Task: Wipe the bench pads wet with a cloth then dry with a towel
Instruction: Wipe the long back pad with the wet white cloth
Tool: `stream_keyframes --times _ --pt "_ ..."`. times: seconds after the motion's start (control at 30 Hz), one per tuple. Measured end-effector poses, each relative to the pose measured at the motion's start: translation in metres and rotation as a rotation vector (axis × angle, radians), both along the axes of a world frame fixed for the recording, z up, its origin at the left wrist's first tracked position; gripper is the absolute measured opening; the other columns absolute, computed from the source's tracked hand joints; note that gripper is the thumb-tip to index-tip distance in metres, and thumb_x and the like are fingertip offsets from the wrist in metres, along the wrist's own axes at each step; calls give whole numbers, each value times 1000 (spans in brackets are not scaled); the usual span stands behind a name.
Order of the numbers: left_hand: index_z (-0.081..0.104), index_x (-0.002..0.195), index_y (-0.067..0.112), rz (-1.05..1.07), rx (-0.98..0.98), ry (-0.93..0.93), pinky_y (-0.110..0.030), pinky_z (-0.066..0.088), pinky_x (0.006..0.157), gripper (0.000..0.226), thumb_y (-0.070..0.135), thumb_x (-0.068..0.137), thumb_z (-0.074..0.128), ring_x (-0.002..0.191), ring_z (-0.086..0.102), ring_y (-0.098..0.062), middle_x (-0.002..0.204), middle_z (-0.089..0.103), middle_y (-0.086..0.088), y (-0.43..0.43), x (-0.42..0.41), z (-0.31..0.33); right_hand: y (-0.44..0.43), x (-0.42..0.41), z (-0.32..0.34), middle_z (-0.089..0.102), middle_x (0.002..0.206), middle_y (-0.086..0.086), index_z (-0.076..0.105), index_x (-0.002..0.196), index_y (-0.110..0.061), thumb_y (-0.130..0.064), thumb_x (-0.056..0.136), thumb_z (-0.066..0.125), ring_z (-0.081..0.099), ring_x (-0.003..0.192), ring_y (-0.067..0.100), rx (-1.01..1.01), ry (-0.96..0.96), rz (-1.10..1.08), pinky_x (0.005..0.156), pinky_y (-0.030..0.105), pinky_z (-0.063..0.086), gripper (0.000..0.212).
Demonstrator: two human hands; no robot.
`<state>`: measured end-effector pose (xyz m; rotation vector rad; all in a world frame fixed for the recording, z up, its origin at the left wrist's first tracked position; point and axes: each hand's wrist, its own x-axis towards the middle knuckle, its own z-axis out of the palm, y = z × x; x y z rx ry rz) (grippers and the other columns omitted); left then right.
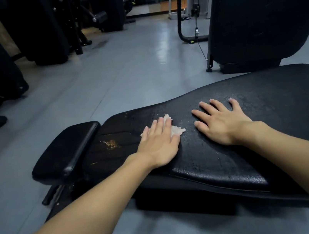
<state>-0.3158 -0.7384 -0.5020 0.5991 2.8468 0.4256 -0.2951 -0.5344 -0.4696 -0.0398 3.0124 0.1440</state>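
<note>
Both hands lie palm down. The left hand (159, 143) is flat, fingers straight, pressing 1 white cloth (178, 130) onto the large bench pad (269, 108). The cloth pokes out past its fingertips. The right hand (221, 120) rests just right of it on the glistening surface, fingers spread, holding nothing. 1 smaller pad (67, 148) sits at the left end, beside a worn brownish patch (111, 144). 1 upright pad (262, 8) stands far right.

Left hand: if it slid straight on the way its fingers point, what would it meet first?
Probably only more wet black bench pad, up to its far edge; the white cloth lies under the left hand.
</note>
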Motion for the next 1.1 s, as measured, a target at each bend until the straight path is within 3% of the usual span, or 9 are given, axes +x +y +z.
stream_keyframes --times 0.2,0.33,0.53,0.83,1.1 --pt "-10 159 22 -55 -31 48 -39 -8 123 61 39 105 14 152 -15 -12 166 -16 6 -32 67 -3 -9 -5 10 4 168 -6 15 156 -40 -61 100 5 -7 154 22 46 -15 15 115 67 -9 61" --pt "-10 159 24 -79 -54 68 -39 -7 124 68 50 98 4 152 -16 -11 166 -16 7 -38 72 -6 -26 -15 8 -1 168 -10 10 157 -43 -64 99 6 -8 154 19 -55 -36 61 118 63 -7 62" --pt "-7 159 25 -38 -49 37 -41 -7 123 62 41 105 17 152 -15 -13 167 -14 5 -28 21 -8 -28 -21 -9 -2 168 -8 8 157 -43 -64 98 6 -7 154 19 -15 -18 89 118 62 -7 63" --pt "2 160 23 86 -45 -6 -43 -5 123 62 44 104 16 154 -6 -17 168 -3 -2 2 -112 -6 -28 -24 -13 -6 168 -8 3 157 -43 -64 97 4 -9 154 18 17 -13 96 117 62 -7 63" --pt "0 160 21 95 -47 -5 -43 -5 124 62 43 104 14 154 -6 -17 168 -2 -2 1 -113 -8 -28 -25 -13 -3 168 -9 5 156 -44 -65 97 4 -7 154 17 17 -4 88 118 61 -5 63"
